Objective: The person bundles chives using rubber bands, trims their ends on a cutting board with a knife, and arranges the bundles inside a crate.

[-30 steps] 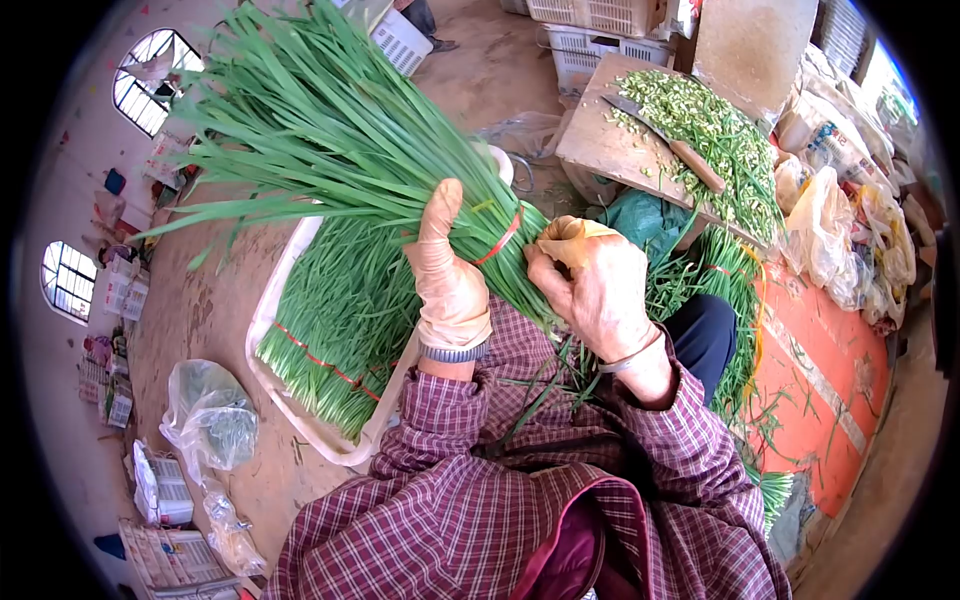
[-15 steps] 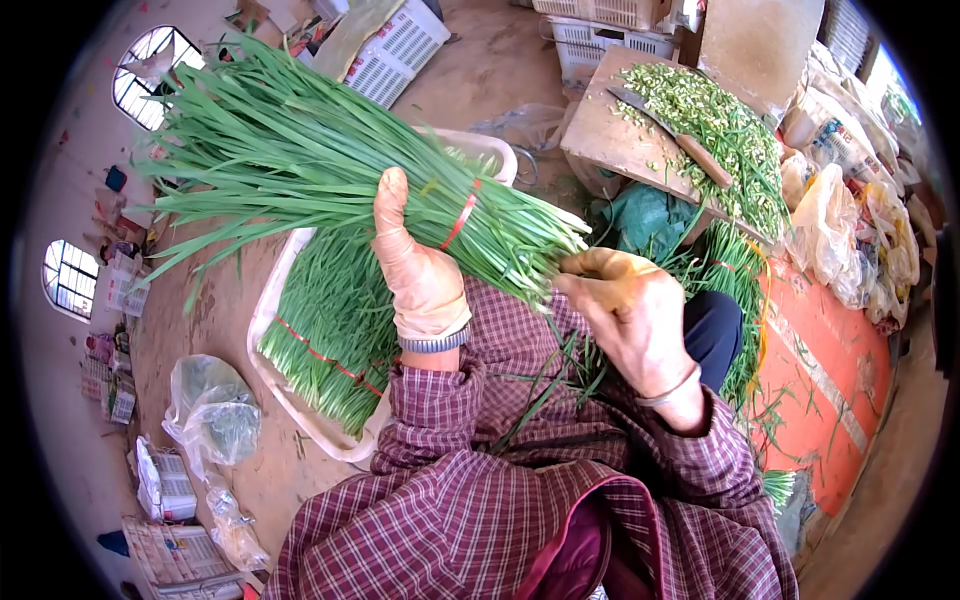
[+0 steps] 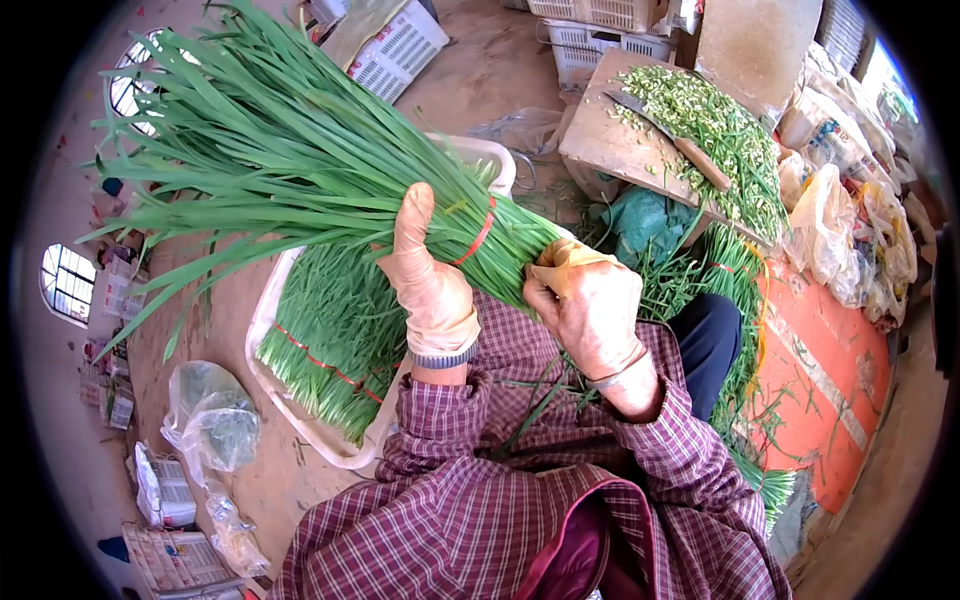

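Observation:
A big bunch of Chinese chives [image 3: 330, 150] slants across the view, leaf tips fanned to the upper left. A red band [image 3: 481, 232] circles its lower stems. My left hand [image 3: 435, 290], in a pale glove, is closed around the bunch from below, thumb up along its near side. My right hand [image 3: 590, 300], yellowish covering on its fingers, is wrapped round the cut stem ends and hides them. Below the bunch, a white basket [image 3: 305, 440] holds more chives [image 3: 325, 340] tied with red bands.
At the upper right, a knife [image 3: 690, 150] lies on a board [image 3: 600, 130] among chopped stems [image 3: 720, 130]. Loose chives [image 3: 735, 310] lie beside an orange-red surface [image 3: 820, 370]. Plastic bags [image 3: 835, 235] are heaped at the right. Clear bags [image 3: 215, 415] and white crates [image 3: 400, 50] rest on the floor.
My right hand has gone from pinching at the stem tips to closing around the stem ends. The bunch has shifted slightly, its leaves now reaching farther left and up.

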Demonstrator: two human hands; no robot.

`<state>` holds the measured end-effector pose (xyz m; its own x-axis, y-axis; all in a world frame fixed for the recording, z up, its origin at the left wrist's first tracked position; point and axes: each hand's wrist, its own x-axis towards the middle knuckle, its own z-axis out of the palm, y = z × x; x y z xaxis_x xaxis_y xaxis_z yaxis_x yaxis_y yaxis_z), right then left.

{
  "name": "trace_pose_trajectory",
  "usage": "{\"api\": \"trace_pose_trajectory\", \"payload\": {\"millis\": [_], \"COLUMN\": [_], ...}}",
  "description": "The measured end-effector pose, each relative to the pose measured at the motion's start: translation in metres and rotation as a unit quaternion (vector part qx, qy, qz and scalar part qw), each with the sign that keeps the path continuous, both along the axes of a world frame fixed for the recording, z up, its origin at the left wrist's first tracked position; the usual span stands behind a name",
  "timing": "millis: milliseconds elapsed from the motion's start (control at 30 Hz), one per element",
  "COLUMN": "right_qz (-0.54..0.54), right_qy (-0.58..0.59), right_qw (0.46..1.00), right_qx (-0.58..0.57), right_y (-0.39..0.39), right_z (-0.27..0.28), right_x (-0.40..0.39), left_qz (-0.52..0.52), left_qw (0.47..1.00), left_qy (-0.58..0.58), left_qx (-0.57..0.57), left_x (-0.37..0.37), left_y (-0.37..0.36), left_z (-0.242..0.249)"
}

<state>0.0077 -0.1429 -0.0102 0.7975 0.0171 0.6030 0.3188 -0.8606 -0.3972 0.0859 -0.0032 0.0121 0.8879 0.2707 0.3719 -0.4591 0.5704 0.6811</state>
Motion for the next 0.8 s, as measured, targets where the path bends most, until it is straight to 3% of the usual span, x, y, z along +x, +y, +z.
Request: {"api": "trace_pose_trajectory", "payload": {"millis": [133, 267, 333, 467, 567, 800], "right_qz": [-0.007, -0.087, -0.173, -0.044, 0.073, 0.104], "right_qy": [-0.007, 0.033, 0.167, 0.045, -0.092, -0.095], "right_qw": [1.0, 0.99, 0.953, 0.998, 0.993, 0.99], "right_qx": [-0.029, -0.109, -0.182, 0.018, 0.019, -0.003], "right_y": [-0.005, -0.053, -0.09, -0.079, -0.061, -0.03], "right_z": [-0.01, -0.088, -0.122, -0.01, 0.022, 0.04], "right_x": [-0.002, -0.015, -0.021, -0.027, -0.004, 0.026], "left_qz": [0.009, 0.006, 0.032, 0.024, 0.006, -0.037], "left_qw": [1.0, 0.999, 0.999, 0.998, 0.998, 0.997], "left_qy": [0.016, 0.04, 0.028, 0.045, 0.065, 0.069], "left_qx": [0.006, 0.003, -0.02, -0.036, -0.024, -0.029], "left_x": [-0.006, -0.004, -0.004, -0.005, -0.011, -0.016], "left_y": [0.002, 0.028, 0.034, 0.031, 0.017, 0.003], "left_z": [0.011, 0.018, 0.021, 0.018, 0.022, 0.021]}}
